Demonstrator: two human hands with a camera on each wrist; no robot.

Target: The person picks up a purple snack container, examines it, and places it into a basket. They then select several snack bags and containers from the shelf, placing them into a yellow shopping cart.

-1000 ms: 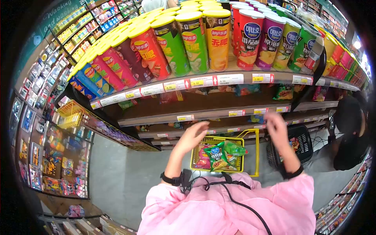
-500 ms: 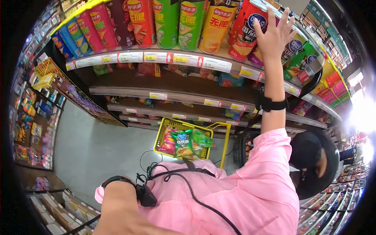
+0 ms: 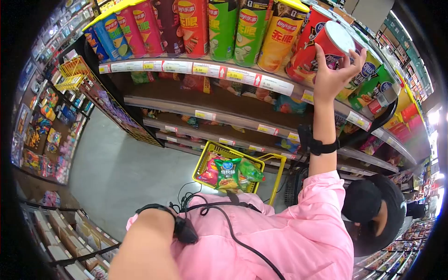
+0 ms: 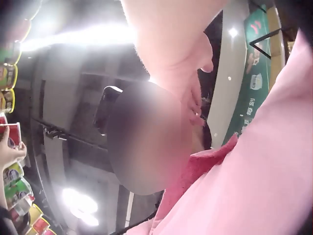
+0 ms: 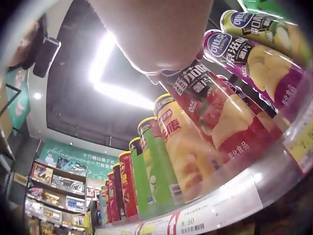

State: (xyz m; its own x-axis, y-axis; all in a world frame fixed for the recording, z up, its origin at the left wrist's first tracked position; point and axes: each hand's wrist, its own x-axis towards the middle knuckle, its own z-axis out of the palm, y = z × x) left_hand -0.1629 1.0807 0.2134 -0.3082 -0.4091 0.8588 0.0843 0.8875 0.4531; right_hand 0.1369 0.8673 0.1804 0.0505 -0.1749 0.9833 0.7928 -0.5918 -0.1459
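Head view: right arm was raised and outstretched; right grip [image 3: 337,77] was closed round the upper part of a tilted red can [image 3: 324,46] at the top shelf [image 3: 280,73]. Left grip [image 4: 193,93] was bent back near the collar (open or closed, one could not tell). Labels read 番茄味薯片 on the red can, 原滋味 on a purple can [image 5: 261,66], Lay's on a yellow can [image 3: 281,39]; price ticket [image 5: 215,215] read 8.50.
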